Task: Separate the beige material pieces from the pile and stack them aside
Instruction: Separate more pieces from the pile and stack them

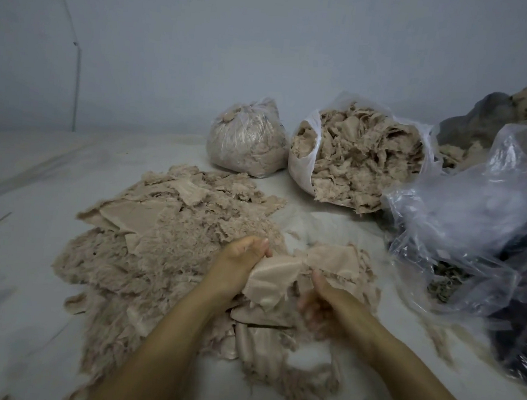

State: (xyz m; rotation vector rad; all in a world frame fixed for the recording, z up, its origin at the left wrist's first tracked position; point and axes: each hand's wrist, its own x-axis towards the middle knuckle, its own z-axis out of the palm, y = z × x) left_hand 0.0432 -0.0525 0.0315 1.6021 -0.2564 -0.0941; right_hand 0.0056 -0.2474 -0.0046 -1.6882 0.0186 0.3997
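A broad pile of beige furry material pieces covers the white sheet in front of me. My left hand grips one beige piece by its left edge, backing side up. My right hand is blurred, fingers curled at the right end of that same piece, just over a smaller heap. Flat folded pieces lie under my wrists.
A tied clear bag of beige scraps and an open white bag full of the same stand at the back. Crumpled clear plastic bags and dark fabric crowd the right side. White sheet stretches left.
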